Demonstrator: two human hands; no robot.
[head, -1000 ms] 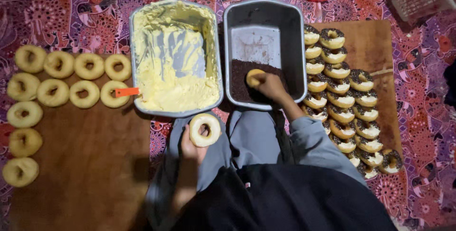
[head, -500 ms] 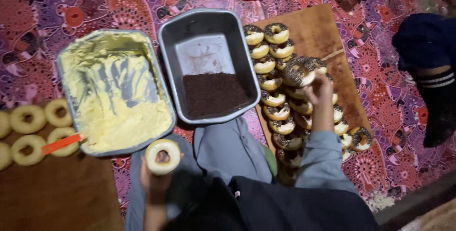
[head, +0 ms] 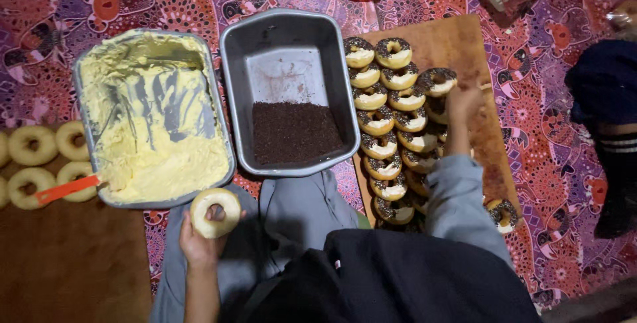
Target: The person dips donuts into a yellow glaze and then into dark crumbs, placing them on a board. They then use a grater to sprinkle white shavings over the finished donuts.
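Your left hand [head: 199,246] grips a plain ring doughnut [head: 215,212], fingers curled round its lower edge, and holds it up just below the near rim of the cream tray [head: 154,117], a grey metal tin smeared and half filled with pale yellow cream. An orange spatula handle [head: 66,189] pokes out of that tin's near left corner, over the uncoated doughnuts [head: 46,160] lying on the brown board [head: 73,270] at your left. Beside the cream tin stands the sprinkle tray [head: 288,90], a second grey tin with dark chocolate sprinkles heaped in its near half and bare metal at the far end. Your right hand [head: 462,105] reaches out in a grey sleeve over the wooden board [head: 464,44] on your right, fingers closed on a sprinkled doughnut [head: 436,80] at the right edge of the finished rows; whether that doughnut already rests on the ones beneath it cannot be told. The finished doughnuts [head: 388,120] lie in two overlapping rows, cream and dark sprinkles on top, just beside the sprinkle tray. Everything sits on a purple and red patterned cloth [head: 79,4].
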